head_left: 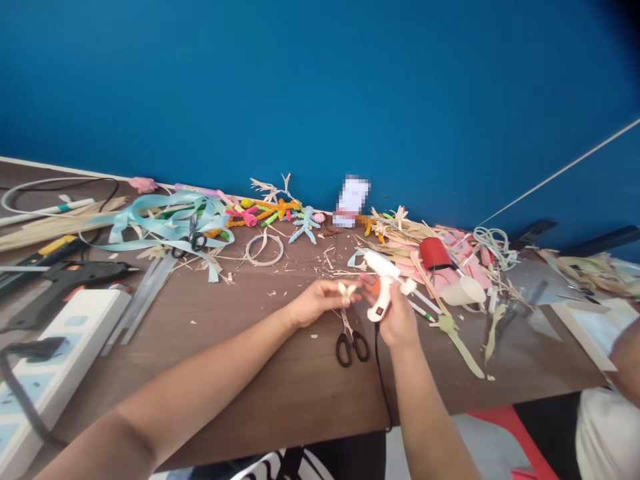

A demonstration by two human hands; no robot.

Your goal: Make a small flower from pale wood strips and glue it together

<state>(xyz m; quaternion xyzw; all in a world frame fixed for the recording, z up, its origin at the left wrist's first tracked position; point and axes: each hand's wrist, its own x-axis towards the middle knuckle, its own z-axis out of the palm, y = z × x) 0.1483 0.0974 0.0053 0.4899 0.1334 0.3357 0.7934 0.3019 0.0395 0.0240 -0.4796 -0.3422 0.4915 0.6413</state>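
Between the fingertips of my left hand (320, 303) is a small cream-coloured flower-like piece (347, 291), its petals facing up. My right hand (399, 319) is wrapped round a white glue gun (384, 267) with an orange trigger, and its nozzle end points up and to the left. The glue gun's black cord (383, 377) runs down over the table's front edge. Below my hands, black-handled scissors (345, 347) lie on the table, their blades partly hidden under my left fingers. Whether the glue gun touches the piece I cannot tell.
A white power strip (75, 353) and a black glue gun (55, 287) occupy the left side. Blue ribbon (135, 227), a white ring (265, 249) and pipe-cleaner figures (303, 225) lie along the back. Dried husks, a red spool (434, 253) and another person's arm (627, 360) are at right.
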